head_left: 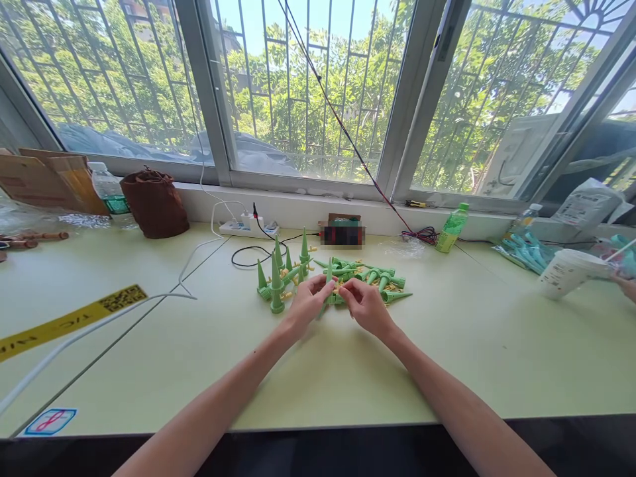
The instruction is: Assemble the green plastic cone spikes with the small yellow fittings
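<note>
My left hand (311,298) is closed around a green plastic watering spike (330,268), its pointed end up. Close beside it, my right hand (365,303) pinches at the spike's side, near a small yellow piece that its fingertips mostly hide. To the left of my hands, several green spikes with yellow valves (277,285) stand upright, with others lying among them. Behind and right of my hands spreads a pile of loose green spikes (382,275), with small yellow parts mixed in.
Behind the pile are a power strip (248,225), a black cable (238,258) and a blurred dark box (342,233). A green bottle (453,228) and white cup (571,273) stand right; a brown pouch (154,202) stands left. Another person's hand (625,285) shows at the right edge.
</note>
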`<state>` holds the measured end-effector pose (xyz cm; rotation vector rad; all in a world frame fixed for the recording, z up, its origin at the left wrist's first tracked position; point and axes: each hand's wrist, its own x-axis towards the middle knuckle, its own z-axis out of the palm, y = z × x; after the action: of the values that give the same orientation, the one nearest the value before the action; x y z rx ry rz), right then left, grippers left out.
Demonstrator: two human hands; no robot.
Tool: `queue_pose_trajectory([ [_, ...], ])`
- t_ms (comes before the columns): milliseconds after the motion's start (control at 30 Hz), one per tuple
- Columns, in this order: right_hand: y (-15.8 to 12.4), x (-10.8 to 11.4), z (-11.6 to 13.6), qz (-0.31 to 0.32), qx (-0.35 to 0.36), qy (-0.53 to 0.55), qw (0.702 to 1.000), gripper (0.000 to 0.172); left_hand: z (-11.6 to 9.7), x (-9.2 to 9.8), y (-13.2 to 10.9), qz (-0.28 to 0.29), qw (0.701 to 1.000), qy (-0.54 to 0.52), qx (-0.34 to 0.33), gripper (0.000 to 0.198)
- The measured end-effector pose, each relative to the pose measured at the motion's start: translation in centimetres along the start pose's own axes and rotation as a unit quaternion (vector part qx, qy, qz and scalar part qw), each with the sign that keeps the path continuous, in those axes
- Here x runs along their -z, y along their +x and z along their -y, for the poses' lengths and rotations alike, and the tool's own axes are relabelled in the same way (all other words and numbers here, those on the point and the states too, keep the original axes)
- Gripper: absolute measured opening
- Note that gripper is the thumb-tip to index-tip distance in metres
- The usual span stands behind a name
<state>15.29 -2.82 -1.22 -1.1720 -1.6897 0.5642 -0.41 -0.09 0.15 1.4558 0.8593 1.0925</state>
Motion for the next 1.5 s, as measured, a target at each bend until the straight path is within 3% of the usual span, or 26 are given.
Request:
queue_pose_trajectory([
  [567, 0.1, 0.1, 0.3, -0.011, 0.023, -0.016, 1.000, 0.038, 0.1, 0.0, 0.0, 0.023, 0.999, -0.023, -0.023, 0.035],
  [767, -0.2, 0.0, 0.4, 0.013, 0.042, -0.021, 0.999, 0.029, -0.1, -0.1, 0.0, -0.002, 0.999, -0.045, -0.011, 0.036],
  [1133, -0.6, -0.3, 0.9, -0.006, 0.091, -0.073, 0.993, 0.034, -0.8, -0.1, -0.2, 0.047, 0.988, -0.137, 0.060, 0.036],
  [1500, -0.8, -0.9, 0.8, -0.010, 0.132, -0.110, 0.985, 0.028, 0.0, -0.3, -0.1, 0.074, 0.983, -0.153, 0.065, 0.030],
])
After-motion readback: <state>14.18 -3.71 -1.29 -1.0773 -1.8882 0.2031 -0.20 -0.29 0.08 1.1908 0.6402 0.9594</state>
